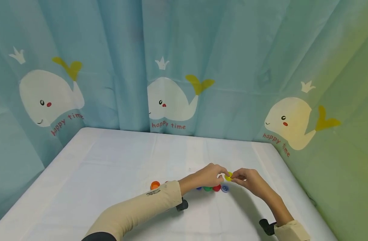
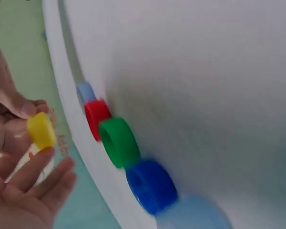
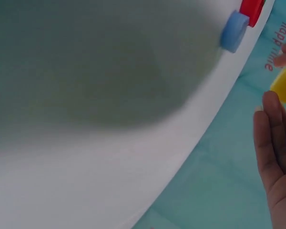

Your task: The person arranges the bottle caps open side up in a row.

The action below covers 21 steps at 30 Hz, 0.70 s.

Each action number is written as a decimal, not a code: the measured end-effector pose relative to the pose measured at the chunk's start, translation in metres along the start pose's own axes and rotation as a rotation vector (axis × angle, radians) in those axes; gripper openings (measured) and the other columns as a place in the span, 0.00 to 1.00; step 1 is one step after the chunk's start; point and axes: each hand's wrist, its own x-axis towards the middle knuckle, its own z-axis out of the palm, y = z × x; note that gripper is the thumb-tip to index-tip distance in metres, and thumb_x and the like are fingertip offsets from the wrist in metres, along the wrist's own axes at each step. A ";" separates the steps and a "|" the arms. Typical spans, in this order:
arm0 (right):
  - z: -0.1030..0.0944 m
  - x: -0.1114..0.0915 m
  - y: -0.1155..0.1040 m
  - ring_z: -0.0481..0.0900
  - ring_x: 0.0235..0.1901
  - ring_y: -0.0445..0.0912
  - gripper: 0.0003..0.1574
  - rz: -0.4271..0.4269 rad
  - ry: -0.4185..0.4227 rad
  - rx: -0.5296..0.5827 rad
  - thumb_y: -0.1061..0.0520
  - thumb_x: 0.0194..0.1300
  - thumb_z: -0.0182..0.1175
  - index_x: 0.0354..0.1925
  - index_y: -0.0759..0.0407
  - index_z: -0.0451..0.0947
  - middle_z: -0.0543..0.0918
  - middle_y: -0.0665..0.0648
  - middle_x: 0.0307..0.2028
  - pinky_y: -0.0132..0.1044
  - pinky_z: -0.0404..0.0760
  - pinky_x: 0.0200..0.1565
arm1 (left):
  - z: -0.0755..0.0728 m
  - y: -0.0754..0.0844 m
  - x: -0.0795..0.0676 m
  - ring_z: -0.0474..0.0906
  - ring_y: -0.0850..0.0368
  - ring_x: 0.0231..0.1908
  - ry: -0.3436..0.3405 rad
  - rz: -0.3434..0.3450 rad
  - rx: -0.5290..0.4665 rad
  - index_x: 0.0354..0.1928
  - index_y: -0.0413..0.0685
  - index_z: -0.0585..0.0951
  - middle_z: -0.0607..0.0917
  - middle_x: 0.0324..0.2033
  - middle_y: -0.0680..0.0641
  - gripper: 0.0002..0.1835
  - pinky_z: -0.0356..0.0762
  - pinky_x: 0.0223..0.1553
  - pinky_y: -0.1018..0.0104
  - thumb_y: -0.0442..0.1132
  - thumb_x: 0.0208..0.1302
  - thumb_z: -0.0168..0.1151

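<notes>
A small round yellow plastic cap (image 1: 228,176) is held up between the two hands over the white table. My right hand (image 1: 249,179) pinches it between thumb and fingertips. From the other side my left hand (image 1: 210,175) reaches to the cap, index fingertip right at its rim, its other fingers loosely extended in the left wrist view. Below the hands stands a row of similar caps: a light blue cap (image 1: 225,188), a red cap (image 1: 217,188), a green cap (image 2: 119,142) and a dark blue cap (image 2: 151,186). Another pale blue cap (image 2: 194,215) follows, cut off by the frame.
An orange cap (image 1: 155,185) sits farther left on the white table (image 1: 126,157), beside the left sleeve (image 1: 141,206). The left forearm hides part of the row. Behind the table hangs a blue-green curtain (image 1: 232,67) printed with whales.
</notes>
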 end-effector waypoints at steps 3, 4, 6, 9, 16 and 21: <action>-0.001 -0.006 0.004 0.81 0.31 0.40 0.04 -0.006 -0.020 -0.007 0.66 0.57 0.65 0.33 0.61 0.82 0.84 0.53 0.33 0.33 0.80 0.33 | 0.005 0.003 0.003 0.49 0.66 0.08 -0.090 -0.032 0.015 0.56 0.46 0.78 0.69 0.14 0.56 0.19 0.52 0.13 0.77 0.32 0.62 0.53; -0.001 -0.008 0.006 0.81 0.31 0.40 0.04 -0.007 -0.024 -0.009 0.67 0.57 0.65 0.33 0.61 0.82 0.84 0.54 0.33 0.33 0.80 0.33 | 0.007 0.004 0.004 0.50 0.66 0.09 -0.117 -0.040 0.018 0.57 0.46 0.77 0.70 0.14 0.56 0.20 0.52 0.13 0.77 0.32 0.62 0.54; -0.001 -0.012 0.008 0.81 0.31 0.41 0.04 -0.004 -0.034 -0.012 0.67 0.56 0.65 0.32 0.62 0.82 0.84 0.55 0.33 0.33 0.80 0.32 | 0.011 0.006 0.006 0.50 0.66 0.10 -0.163 -0.051 0.024 0.59 0.47 0.76 0.70 0.15 0.56 0.22 0.53 0.14 0.77 0.32 0.62 0.55; -0.001 -0.016 0.011 0.82 0.31 0.41 0.03 0.027 -0.051 -0.007 0.66 0.56 0.65 0.32 0.63 0.82 0.84 0.56 0.33 0.32 0.80 0.31 | 0.015 0.008 0.009 0.51 0.66 0.10 -0.203 -0.049 0.029 0.60 0.47 0.75 0.63 0.12 0.56 0.23 0.54 0.15 0.77 0.32 0.61 0.55; 0.002 -0.022 0.017 0.81 0.31 0.42 0.02 0.086 -0.095 0.001 0.65 0.56 0.66 0.31 0.62 0.82 0.84 0.56 0.33 0.31 0.79 0.31 | 0.022 0.010 0.012 0.53 0.67 0.11 -0.246 -0.032 0.067 0.60 0.48 0.74 0.59 0.10 0.56 0.25 0.53 0.15 0.77 0.31 0.59 0.55; 0.005 -0.023 0.016 0.82 0.31 0.43 0.02 0.089 -0.131 -0.005 0.66 0.56 0.65 0.31 0.62 0.82 0.83 0.56 0.33 0.31 0.79 0.32 | 0.025 0.009 0.011 0.52 0.67 0.11 -0.261 -0.039 0.109 0.60 0.51 0.75 0.62 0.14 0.56 0.25 0.54 0.15 0.76 0.32 0.59 0.57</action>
